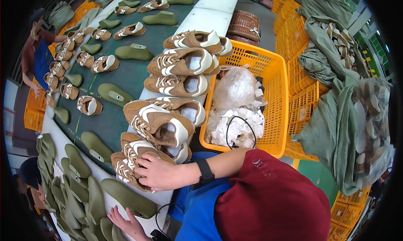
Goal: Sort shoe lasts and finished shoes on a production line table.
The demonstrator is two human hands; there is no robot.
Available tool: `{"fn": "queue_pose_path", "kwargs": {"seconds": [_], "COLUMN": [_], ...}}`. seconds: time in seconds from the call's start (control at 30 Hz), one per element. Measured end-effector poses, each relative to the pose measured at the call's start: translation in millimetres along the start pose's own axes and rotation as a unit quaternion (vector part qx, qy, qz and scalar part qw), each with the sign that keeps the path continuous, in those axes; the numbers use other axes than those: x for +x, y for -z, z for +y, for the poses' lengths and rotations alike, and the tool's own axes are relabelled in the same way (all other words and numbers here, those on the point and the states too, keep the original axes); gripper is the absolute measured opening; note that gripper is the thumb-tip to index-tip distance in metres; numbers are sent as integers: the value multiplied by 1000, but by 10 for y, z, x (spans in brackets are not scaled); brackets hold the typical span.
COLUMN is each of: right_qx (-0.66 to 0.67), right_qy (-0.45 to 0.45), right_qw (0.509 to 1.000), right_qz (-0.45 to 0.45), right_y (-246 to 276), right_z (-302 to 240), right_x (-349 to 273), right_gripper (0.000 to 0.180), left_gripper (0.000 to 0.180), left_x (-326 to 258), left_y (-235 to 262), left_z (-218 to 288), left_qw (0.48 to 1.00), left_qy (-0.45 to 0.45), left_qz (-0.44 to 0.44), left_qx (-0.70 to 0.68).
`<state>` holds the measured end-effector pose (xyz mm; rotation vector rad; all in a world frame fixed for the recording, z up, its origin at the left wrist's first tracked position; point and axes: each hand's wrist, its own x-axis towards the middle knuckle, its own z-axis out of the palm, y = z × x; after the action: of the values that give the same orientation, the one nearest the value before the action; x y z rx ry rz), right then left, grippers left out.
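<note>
My right hand (157, 171), with a black band on its wrist, reaches across and grips a brown sneaker (125, 170) with white laces at the near end of a row. Its fingers curl over the upper, and the palm hides part of the shoe. More brown and white sneakers (161, 121) are stacked beyond it along the white table edge. Down at the lower edge, my left hand (126, 224) is open, fingers spread and holding nothing. Just beyond it lies an olive-green shoe last (128, 197). A heap of such lasts (77, 199) fills the left side.
A green conveyor belt (126, 79) carries scattered sneakers and lasts. To the right stands a yellow crate (275, 111) with plastic bags and white scraps. Stacked yellow crates (300, 106) and green cloths (327, 127) line the far right. A co-worker (40, 54) stands across the belt.
</note>
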<state>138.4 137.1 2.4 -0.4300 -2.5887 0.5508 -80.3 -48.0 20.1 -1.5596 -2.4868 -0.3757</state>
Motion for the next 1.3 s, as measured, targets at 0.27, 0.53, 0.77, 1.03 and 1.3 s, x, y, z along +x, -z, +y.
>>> {"fn": "queue_pose_path", "kwargs": {"seconds": [0.27,0.53,0.77,1.03,1.3], "right_qx": [1,-2,-10,-16,-18], "right_qy": [-6,-4,-8,7,3], "right_qw": [999,998,998,993,994], "right_qz": [43,64,66,114,109], "right_y": [-34,-24,-8,-43,-6], "right_z": [12,-11,-21,-57,-23], "right_x": [-10,4,5,27,-42], "right_gripper": [30,27,25,19,20], "left_gripper": [43,30,27,25,23], "left_x": [-46,47,15,-10,-19], "left_y": [-413,-466,-481,-477,-508], "left_z": [113,421,404,356,442], "left_qw": [880,988,983,983,983], "left_qy": [262,67,89,84,77], "left_qz": [-52,8,11,16,32], "left_qx": [-393,-137,-162,-159,-164]}}
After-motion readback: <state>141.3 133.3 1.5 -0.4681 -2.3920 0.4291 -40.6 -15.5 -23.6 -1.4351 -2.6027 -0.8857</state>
